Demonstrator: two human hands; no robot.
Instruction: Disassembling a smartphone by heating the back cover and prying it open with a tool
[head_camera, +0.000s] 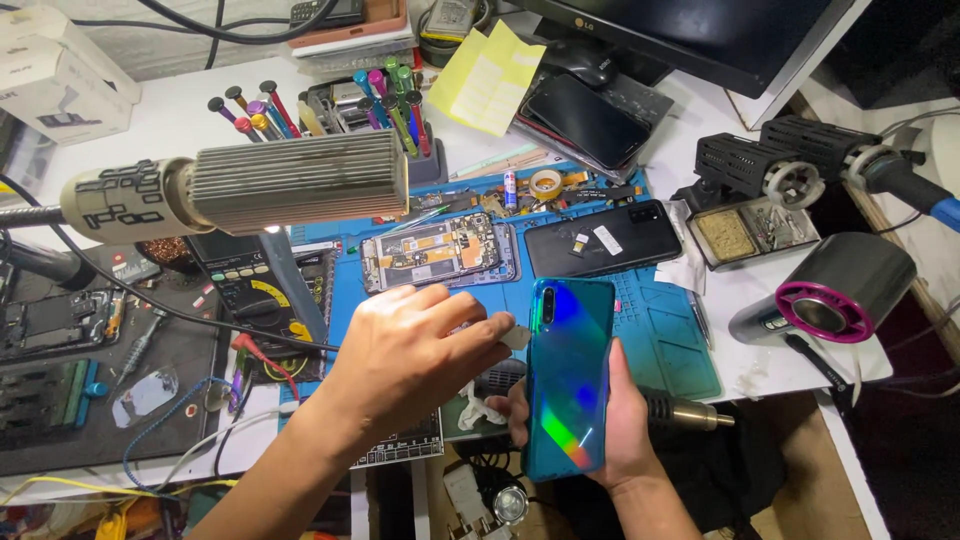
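My right hand (622, 432) holds a phone with a shiny blue-green back (568, 372) from below. The phone lies back up, thumb along its right edge and fingertips curled at its left edge. My left hand (408, 358) comes in from the lower left. It pinches a small white flat pick (517, 337) against the phone's upper left edge, near the camera strip. Both hands hover over the front of a blue work mat (668, 345).
An opened phone (440, 250) and a black phone back (600, 240) lie on the mat. A ribbed grey cylinder on an arm (290, 185) hangs over a multimeter (248, 285). A hot-air nozzle (690, 412) is at right, with a pink-ringed device (830, 295), an iron stand (760, 165) and a screwdriver rack (385, 100).
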